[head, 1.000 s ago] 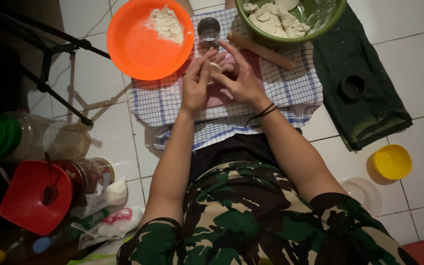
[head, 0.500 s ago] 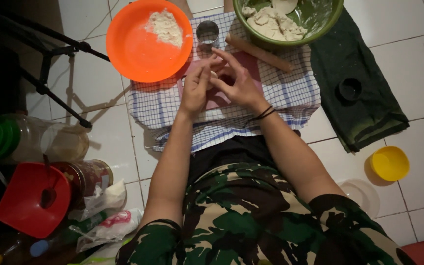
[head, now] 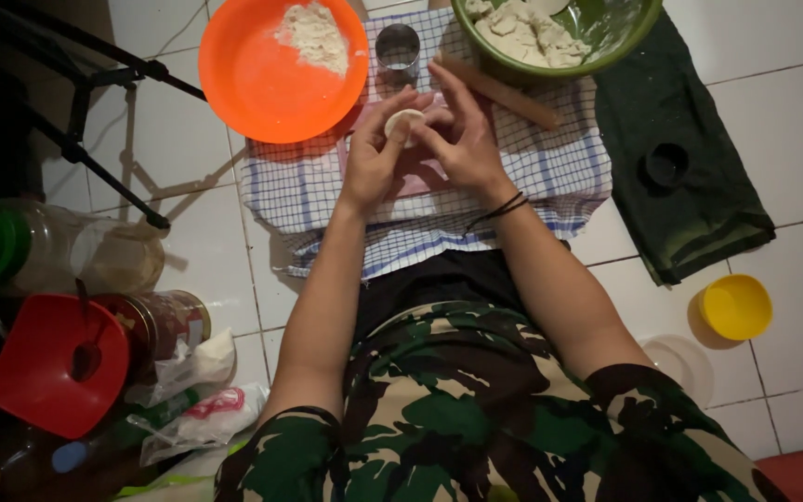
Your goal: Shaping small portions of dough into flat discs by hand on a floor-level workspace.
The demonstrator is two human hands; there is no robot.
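1. Dough disc [head: 403, 122]: small, pale and round, pinched between the fingertips of both hands, raised just above the pink mat [head: 417, 177]. A second ago the hands lay lower and flatter on the mat, with no disc showing; now it is lifted into view, which suggests a piece has been pressed out and is being shaped in the fingers.
2. Left hand [head: 378, 153]: fingers curled, cupping the disc from its left side; closed loosely on the dough.
3. Right hand [head: 462, 139]: fingers bent over the disc's right edge, thumb meeting the dough; black bands [head: 499, 209] on the wrist.
4. Metal ring cutter [head: 398, 48]: just beyond the fingertips, standing upright.
5. Wooden rolling pin [head: 499, 93]: beyond the right hand, lying slantwise.
6. Green bowl [head: 638, 33]: beyond the right hand, holding more dough.
7. Orange bowl [head: 262, 88]: beyond and left of the left hand, with a heap of flour.
8. Checked cloth [head: 559, 167]: spread under the mat and both hands.
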